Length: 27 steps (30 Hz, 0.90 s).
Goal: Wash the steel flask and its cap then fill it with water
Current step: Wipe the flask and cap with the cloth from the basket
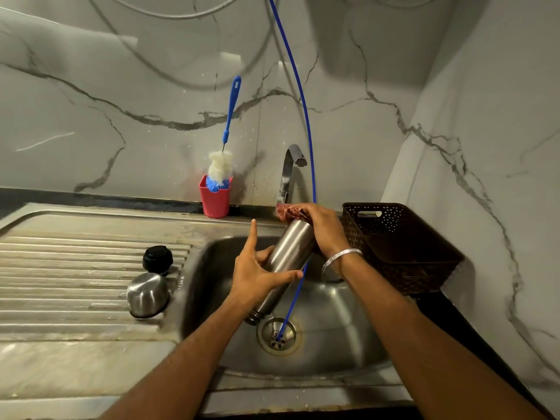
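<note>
Two hands work the steel flask (288, 253) over the sink (348, 344), its long axis tilted, mouth down toward the drain, base up by the tap (288, 174). Left hand (257, 274) cradles the body with loose fingers; right hand (324, 228), nearer the base, presses a reddish scrubber (288, 212) there. Cap (157, 259) sits on the drainboard's right edge.

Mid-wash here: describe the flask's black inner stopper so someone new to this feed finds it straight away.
Start at the steel sink and look to the ribbed draining board on its left. Two small parts sit there near the basin's edge; the black stopper is the one farther back. Unlike the shiny steel cup cap just in front of it, it is matte black and round.
</note>
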Each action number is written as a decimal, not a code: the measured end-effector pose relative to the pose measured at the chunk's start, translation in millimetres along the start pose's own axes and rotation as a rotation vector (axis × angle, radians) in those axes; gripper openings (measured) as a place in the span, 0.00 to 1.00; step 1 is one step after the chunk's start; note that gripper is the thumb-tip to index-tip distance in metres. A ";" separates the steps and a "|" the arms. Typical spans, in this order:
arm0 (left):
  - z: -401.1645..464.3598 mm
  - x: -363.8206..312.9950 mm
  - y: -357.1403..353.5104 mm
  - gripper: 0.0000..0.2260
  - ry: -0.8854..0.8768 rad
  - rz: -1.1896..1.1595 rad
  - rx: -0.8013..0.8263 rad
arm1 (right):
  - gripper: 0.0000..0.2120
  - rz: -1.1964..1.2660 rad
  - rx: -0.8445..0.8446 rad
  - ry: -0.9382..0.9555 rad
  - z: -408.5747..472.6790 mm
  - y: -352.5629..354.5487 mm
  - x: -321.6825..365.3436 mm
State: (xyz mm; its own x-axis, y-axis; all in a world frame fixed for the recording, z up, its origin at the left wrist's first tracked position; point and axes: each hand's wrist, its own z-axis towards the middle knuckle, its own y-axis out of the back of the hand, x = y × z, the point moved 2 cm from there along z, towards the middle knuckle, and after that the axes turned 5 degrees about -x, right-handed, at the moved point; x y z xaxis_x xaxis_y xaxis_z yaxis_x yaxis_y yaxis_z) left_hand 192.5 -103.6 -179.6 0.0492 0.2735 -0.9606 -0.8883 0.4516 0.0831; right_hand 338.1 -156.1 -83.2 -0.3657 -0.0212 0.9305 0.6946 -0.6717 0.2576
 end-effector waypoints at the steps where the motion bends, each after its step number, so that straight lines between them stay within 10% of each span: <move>1: 0.1 0.3 1.0 0.68 0.007 -0.012 -0.009 | 0.15 0.148 -0.062 -0.050 -7.0 -3.6 -5.0; 7: -1.5 -8.4 6.0 0.61 0.101 -0.184 -0.052 | 0.19 0.605 0.030 -0.101 -40.1 -31.1 -28.8; 17: -8.7 -14.4 3.0 0.42 0.096 -0.242 0.032 | 0.20 -0.658 -0.033 0.629 -39.5 -18.3 -12.9; 27: -8.5 -13.1 1.6 0.49 0.047 -0.151 0.047 | 0.09 -0.128 -0.006 0.117 -8.0 -7.6 2.8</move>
State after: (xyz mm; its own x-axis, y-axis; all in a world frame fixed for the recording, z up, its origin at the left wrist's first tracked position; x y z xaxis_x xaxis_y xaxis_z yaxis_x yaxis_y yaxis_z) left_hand 186.6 -113.7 -169.1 0.1578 0.1602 -0.9744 -0.8501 0.5241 -0.0515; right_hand 326.8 -157.0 -84.6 -0.5206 -0.0207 0.8536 0.6341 -0.6788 0.3702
